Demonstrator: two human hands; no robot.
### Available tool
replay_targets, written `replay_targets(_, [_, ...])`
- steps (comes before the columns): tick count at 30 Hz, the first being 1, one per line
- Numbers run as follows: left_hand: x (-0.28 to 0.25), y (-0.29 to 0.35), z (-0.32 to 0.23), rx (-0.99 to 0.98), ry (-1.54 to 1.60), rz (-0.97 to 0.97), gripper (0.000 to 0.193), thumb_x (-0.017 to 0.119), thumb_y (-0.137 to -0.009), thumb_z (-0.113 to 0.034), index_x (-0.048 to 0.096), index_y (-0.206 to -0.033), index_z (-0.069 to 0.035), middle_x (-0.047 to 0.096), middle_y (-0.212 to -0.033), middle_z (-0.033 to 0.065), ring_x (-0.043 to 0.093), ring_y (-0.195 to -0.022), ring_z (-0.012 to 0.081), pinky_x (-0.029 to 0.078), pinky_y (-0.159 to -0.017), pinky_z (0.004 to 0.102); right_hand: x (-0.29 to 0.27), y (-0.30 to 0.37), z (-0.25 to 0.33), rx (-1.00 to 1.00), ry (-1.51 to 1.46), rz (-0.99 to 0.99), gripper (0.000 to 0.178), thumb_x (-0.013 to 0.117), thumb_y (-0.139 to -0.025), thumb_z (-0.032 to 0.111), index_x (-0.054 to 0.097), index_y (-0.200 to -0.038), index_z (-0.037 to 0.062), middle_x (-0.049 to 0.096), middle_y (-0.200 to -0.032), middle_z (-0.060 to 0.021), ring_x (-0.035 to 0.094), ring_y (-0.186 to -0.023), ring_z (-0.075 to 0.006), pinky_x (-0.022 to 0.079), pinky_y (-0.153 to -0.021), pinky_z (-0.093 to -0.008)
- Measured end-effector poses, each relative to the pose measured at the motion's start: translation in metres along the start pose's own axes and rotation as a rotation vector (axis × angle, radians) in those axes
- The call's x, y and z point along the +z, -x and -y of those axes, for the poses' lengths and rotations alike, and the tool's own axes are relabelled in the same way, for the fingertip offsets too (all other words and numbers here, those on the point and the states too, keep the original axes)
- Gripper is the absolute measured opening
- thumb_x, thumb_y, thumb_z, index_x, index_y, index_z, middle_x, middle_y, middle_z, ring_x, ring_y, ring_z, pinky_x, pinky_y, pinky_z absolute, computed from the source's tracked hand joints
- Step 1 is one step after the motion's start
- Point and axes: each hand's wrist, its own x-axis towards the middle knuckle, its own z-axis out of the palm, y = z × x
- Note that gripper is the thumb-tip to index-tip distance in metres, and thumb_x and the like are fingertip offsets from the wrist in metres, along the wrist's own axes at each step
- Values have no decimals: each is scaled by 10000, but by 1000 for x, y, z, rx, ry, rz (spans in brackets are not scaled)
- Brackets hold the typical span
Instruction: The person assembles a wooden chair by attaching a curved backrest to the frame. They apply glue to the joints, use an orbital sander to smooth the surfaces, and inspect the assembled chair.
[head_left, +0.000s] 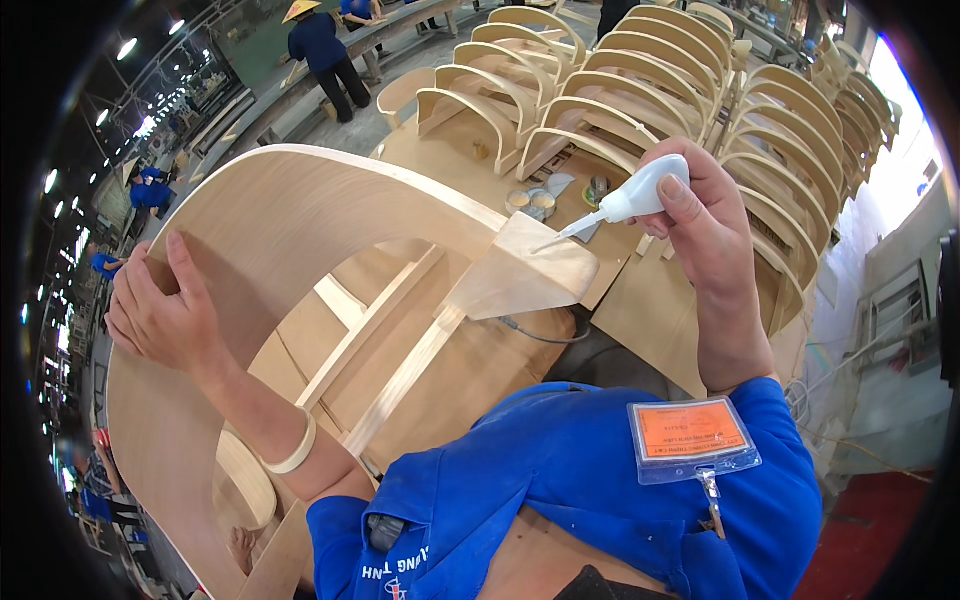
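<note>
My right hand (pixel 700 215) is closed around a white squeeze bottle (pixel 645 190) with a long thin nozzle. The nozzle points down to the left, its tip at the pale wooden corner block (pixel 530 265); whether they touch, I cannot tell. That block sits at the end of a large curved wooden chair frame (pixel 290 190), where the bent band meets a straight rail (pixel 405 375). At the far left my left hand (pixel 165 305) grips the band's edge, thumb on the inner face and fingers over the rim. A wooden ring (pixel 292 447) circles my left forearm.
Rows of similar curved frames (pixel 640 85) stand on a brown board behind. Round tins (pixel 530 203) lie beyond the block, and a dark cable (pixel 550 338) curves beneath it. Another person's hand (pixel 242 548) shows at lower left. A worker in a conical hat (pixel 325 55) stands far back.
</note>
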Motion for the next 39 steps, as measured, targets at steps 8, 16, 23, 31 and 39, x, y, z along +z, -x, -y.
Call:
replay_targets(8, [-3, -1, -1, 19, -4, -22, 392, 556, -865, -547, 681, -943, -184, 645, -910, -54, 566, -858, 183, 376, -876, 338, 5, -4, 2, 12, 63, 0, 224, 557, -947, 215, 540, -1017, 3, 543, -775, -23, 438, -624, -59, 365, -575, -213])
replay_targets(16, [-1, -1, 2, 33, -1, -36, 398, 551, -865, -555, 681, -935, -185, 652, -908, -55, 576, -859, 181, 382, -864, 333, 6, -5, 4, -6, 96, 14, 284, 574, -934, 257, 527, -1034, -5, 517, -767, -17, 400, -613, -53, 302, -535, -201])
replay_targets(23, [-1, 0, 3, 27, -21, -10, 395, 548, -866, -558, 684, -932, -193, 655, -918, -54, 580, -879, 176, 380, -864, 331, 6, -5, 5, -19, 103, 23, 285, 575, -934, 265, 527, -1030, 1, 512, -769, -12, 397, -618, -50, 298, -537, -198])
replay_targets(31, [1, 2, 5, 17, -41, 6, 400, 551, -861, -565, 689, -948, -200, 660, -938, -47, 580, -895, 177, 378, -869, 330, 5, -6, 5, -25, 127, 24, 298, 583, -930, 279, 527, -1029, 3, 510, -772, -9, 390, -618, -48, 294, -535, -197])
replay_targets(39, [3, 2, 6, 1, -38, 27, 412, 549, -861, -574, 692, -958, -200, 664, -965, -43, 581, -911, 186, 376, -881, 341, 5, -8, 9, -39, 191, 40, 309, 593, -925, 293, 532, -1024, 6, 504, -776, -2, 384, -616, -44, 287, -530, -197])
